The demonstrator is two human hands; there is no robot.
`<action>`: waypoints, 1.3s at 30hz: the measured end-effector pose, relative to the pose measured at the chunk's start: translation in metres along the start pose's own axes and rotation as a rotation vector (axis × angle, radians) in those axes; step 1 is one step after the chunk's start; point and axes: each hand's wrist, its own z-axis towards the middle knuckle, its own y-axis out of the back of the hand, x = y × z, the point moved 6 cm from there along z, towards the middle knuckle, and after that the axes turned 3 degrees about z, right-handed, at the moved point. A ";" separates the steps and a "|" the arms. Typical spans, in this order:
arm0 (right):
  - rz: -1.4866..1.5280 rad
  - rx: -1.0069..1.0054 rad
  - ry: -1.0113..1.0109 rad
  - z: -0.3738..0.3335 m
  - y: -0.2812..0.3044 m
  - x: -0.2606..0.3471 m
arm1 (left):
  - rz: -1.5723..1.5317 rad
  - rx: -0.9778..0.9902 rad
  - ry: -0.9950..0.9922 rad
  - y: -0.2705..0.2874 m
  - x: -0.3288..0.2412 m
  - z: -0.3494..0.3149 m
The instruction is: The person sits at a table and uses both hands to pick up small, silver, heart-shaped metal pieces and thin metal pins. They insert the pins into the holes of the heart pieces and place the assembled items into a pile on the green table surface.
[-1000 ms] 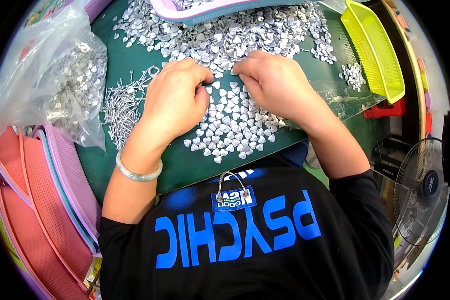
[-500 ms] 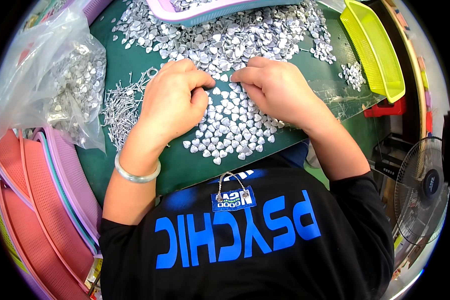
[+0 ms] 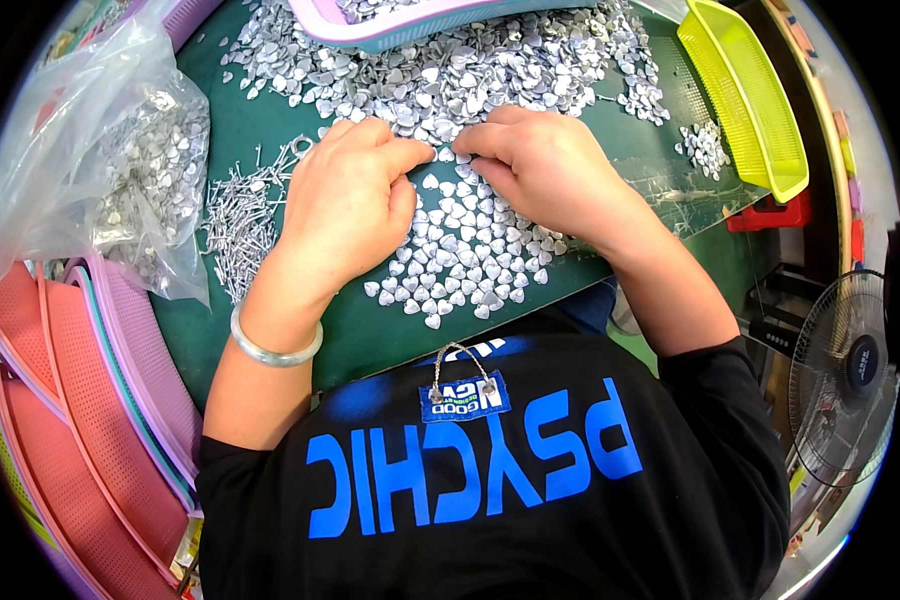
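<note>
Small silver heart-shaped pieces (image 3: 490,80) lie in a broad pile across the far part of the green table (image 3: 360,340). Nearer to me, a looser layer of the same hearts (image 3: 460,265) is spread out. My left hand (image 3: 348,195) rests palm down at the pile's near edge, index finger stretched and thumb apart, the other fingers curled under. Opposite it, my right hand (image 3: 542,165) reaches its index fingertip to the hearts, thumb apart below. One heart (image 3: 445,156) lies between the two index fingertips. Nothing is seen gripped in either hand; the undersides are hidden.
Thin metal pins (image 3: 238,230) are heaped left of my left hand. Beyond them stands a clear plastic bag (image 3: 155,180) of hearts. A pink-and-blue basket (image 3: 400,38) sits at the back, a yellow-green one (image 3: 745,100) at right. Pink baskets (image 3: 80,420) are stacked lower left; a fan (image 3: 855,370) stands right.
My right hand has shifted slightly left, bringing its index fingertip closer to the left one. The left hand has barely moved, its index finger a little further right.
</note>
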 end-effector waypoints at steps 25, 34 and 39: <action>0.069 0.142 0.063 0.011 -0.003 0.008 | -0.042 -0.029 0.040 0.002 0.005 -0.001; -0.023 0.091 0.044 0.020 -0.009 0.016 | -0.064 -0.028 0.052 0.001 0.006 -0.001; -0.068 0.147 0.086 0.027 -0.016 0.014 | -0.084 -0.043 0.067 0.002 0.010 -0.001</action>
